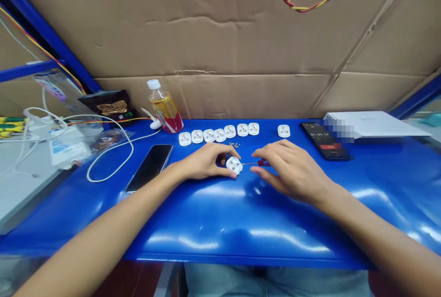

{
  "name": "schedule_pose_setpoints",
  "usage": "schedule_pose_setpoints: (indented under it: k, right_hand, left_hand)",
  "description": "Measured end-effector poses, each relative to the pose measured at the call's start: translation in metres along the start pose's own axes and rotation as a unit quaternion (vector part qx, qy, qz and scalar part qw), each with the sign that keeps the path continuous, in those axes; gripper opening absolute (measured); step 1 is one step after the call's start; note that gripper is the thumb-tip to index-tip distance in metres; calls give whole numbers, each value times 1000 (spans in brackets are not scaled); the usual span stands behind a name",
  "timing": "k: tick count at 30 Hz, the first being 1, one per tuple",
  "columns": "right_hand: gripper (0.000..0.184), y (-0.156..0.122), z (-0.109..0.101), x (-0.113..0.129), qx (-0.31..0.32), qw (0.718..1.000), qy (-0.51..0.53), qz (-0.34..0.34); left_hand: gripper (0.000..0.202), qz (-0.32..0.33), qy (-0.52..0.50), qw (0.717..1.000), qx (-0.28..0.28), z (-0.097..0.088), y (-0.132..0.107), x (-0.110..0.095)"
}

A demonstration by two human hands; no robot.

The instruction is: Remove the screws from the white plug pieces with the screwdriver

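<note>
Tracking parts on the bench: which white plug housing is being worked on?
The white housing held by the left hand, with the red-handled screwdriver pointing at it. It alone is in hand; the other housings lie farther away.

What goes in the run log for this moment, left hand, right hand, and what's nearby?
left hand: gripping white plug housing | right hand: pinching red-handled screwdriver | nearby: loose screws; row of plug housings
</note>
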State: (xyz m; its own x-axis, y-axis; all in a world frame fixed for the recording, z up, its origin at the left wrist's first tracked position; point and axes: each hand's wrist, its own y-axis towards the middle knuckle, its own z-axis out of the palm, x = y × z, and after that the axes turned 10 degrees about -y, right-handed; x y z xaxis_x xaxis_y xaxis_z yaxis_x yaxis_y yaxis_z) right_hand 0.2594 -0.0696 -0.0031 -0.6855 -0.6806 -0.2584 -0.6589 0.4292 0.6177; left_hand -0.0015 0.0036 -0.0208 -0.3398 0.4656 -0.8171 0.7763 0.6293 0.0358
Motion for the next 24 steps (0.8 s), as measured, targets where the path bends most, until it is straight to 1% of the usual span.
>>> schedule_pose_setpoints:
  k: [3,5,9,13,14,16,19,22,24]
  right_hand:
    - [10,-1,2,-2,-7,1000,7,8]
    - [12,-2,3,-3,3,999,33,20]
    - [15,-4,5,-6,-3,995,85,48]
    - [15,-7,7,-8,23,996,49,75]
    - [15,-7,7,-8,25,996,38,74]
    - [13,-6,5,-7,18,998,36,46]
    - [13,-2,1,-5,11,997,71,5]
    - [13,-2,0,-5,18,996,81,15]
    - [10,-4,1,-6,18,998,59,30]
  left_hand:
    - [47,0,8,1000,-2,1,0,0]
    - [48,2,6,1000,-2,1,0,0]
    - [49,1,5,1000,-3,1,0,0]
    - [47,7,11,1000,2,0,0,0]
    - [47,9,11,1000,2,0,0,0]
    - [46,8,11,1000,2,0,0,0]
    - [47,9,13,1000,0,0,0,1]
    - [47,15,15,1000,3,0,0,1]
    - [46,18,17,1000,6,0,-1,1]
